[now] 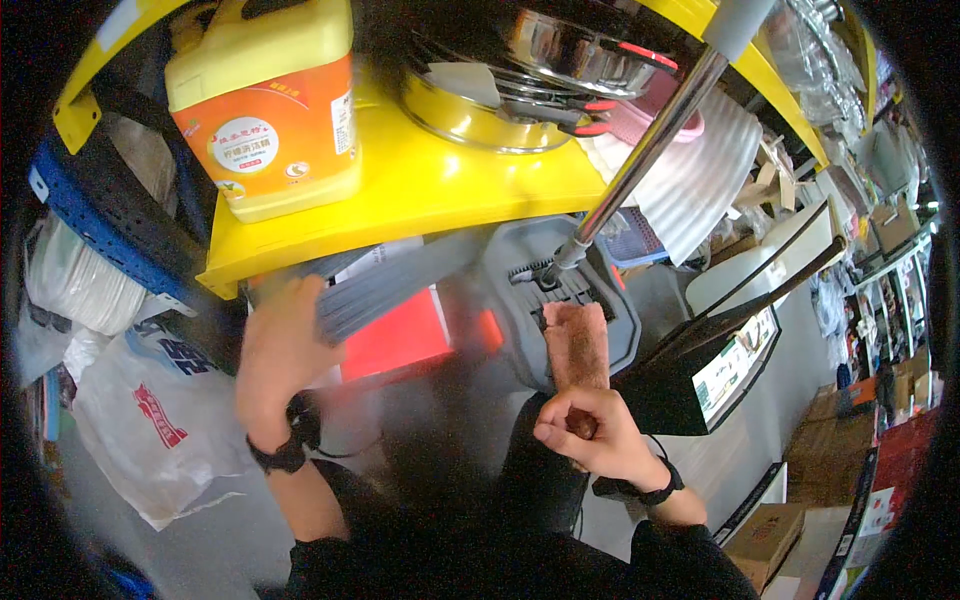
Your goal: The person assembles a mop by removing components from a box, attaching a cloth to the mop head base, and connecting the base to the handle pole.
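My right hand (588,432) is closed round the rounded brown handle of a scraper-like tool. The tool's flat pinkish-brown head (578,345) points away from me, over the near side of a grey mop bucket (625,345). To the left, my left hand (285,345) is smeared by motion. A long grey strip-like thing (385,290), also blurred, runs from beside its fingers towards the bucket; whether I grip it cannot be made out. Just right of that hand lies a flat bright red item (400,335).
A metal pole (650,135) rises from the bucket. The yellow shelf (400,200) ahead carries a yellow jug (265,120) with an orange label and several steel pans (490,110). A white plastic bag (155,420) hangs at the left. Right stand a black box (715,375) and cardboard boxes (765,540).
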`<state>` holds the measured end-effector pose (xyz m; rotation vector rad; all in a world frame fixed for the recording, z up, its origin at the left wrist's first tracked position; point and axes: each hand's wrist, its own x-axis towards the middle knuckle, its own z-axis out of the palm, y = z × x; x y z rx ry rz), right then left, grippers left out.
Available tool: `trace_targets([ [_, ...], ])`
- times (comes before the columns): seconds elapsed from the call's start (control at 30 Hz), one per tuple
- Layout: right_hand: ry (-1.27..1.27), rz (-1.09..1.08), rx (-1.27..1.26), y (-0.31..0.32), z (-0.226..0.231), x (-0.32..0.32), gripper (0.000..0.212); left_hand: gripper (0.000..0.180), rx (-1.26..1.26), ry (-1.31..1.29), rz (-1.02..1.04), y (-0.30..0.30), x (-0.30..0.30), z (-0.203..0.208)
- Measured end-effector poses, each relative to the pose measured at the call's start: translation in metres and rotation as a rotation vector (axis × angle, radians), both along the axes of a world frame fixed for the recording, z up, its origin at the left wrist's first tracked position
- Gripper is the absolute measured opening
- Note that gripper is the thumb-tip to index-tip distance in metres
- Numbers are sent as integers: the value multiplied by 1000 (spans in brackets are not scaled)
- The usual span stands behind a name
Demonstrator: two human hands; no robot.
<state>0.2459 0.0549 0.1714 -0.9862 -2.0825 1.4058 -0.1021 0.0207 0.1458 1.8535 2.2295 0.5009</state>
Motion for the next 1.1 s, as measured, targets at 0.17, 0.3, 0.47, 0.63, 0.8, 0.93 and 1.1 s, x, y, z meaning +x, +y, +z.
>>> trace_targets([
  [0.17,-31,38,-40,0,7,8,11,70,78,26,45,-38,3,52],
  [0.3,-34,35,38,8,-7,16,11,80,74,-61,-50,-49,3,56],
  [0.47,117,-45,-139,4,9,28,28,76,172,-176,-194,-31,44,61],
  [0.63,405,-237,-430,-1,-2,43,41,62,102,-194,-523,10,114,43],
  [0.8,338,-599,-2,-2,-19,77,22,60,53,-367,-705,29,119,16],
  [0.93,358,-922,33,-4,-8,114,26,57,-87,-110,-187,44,36,-29],
  [1.1,289,-943,166,-9,-27,172,32,68,157,282,128,50,-50,-110],
])
